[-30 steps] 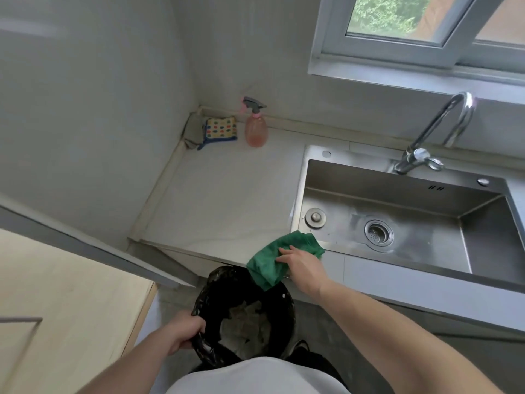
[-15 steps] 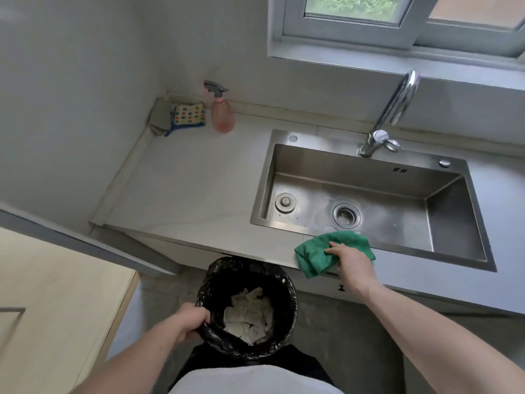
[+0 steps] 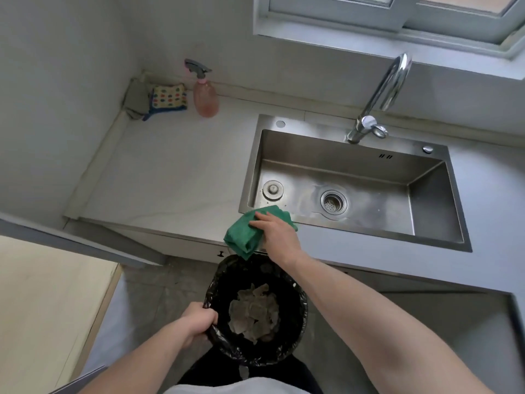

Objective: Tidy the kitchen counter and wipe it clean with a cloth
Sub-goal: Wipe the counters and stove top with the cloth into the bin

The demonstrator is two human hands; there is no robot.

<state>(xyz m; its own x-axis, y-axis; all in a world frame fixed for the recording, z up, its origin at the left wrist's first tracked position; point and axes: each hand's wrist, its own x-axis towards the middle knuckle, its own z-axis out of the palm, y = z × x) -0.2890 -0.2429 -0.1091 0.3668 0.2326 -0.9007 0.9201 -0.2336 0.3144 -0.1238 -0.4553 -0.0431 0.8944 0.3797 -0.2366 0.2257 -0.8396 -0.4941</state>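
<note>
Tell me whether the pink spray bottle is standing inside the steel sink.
No, the pink spray bottle stands on the pale counter, left of the steel sink.

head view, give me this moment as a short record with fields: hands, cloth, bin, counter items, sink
left hand: grips the rim of the black-lined bin
right hand: presses the green cloth on the counter's front edge
cloth: bunched, one corner hanging over the bin
bin: below the counter edge, pale scraps inside
counter items: pink spray bottle, dotted sponge cloth in the back corner
sink: steel, no dishes
</note>
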